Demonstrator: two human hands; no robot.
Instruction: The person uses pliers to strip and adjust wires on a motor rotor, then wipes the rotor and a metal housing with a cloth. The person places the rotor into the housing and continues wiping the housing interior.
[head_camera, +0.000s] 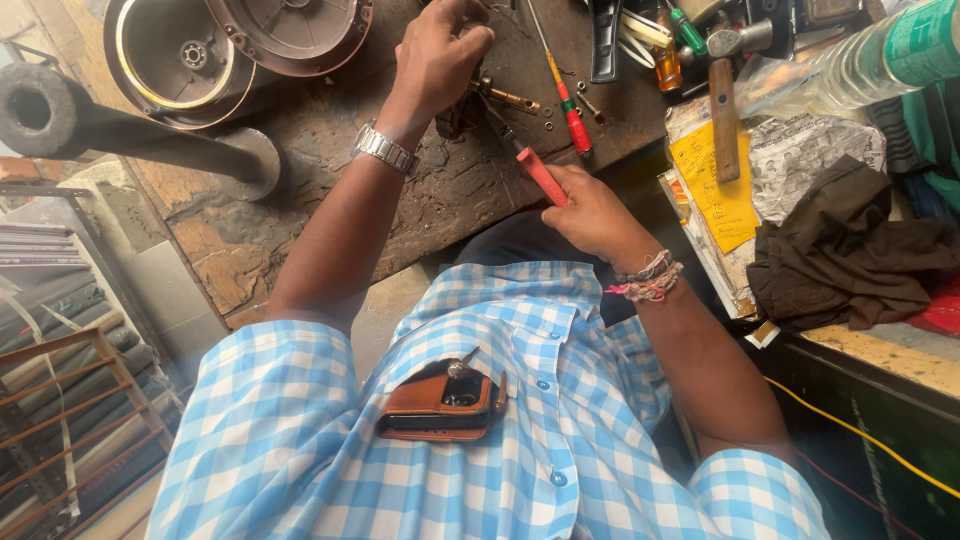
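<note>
Soft, even daylight, medium bright, no harsh glare. Faint shadows under the forearms on the worn brown wooden tabletop (440, 190). Wide-angle bend at the edges. Blue-and-white checked shirt (500, 420) close and sharp; clear plastic bottle (880, 55) top right slightly washed out.

Clear plastic bottle (880, 55) with a green label (922, 42) lying tilted at the desk's (440, 190) far right corner, yellow paper sheet (715, 190) with handwriting lying near the right edge under a hammer handle, crumpled printed newspaper (810, 150) lying just beside it.
</note>
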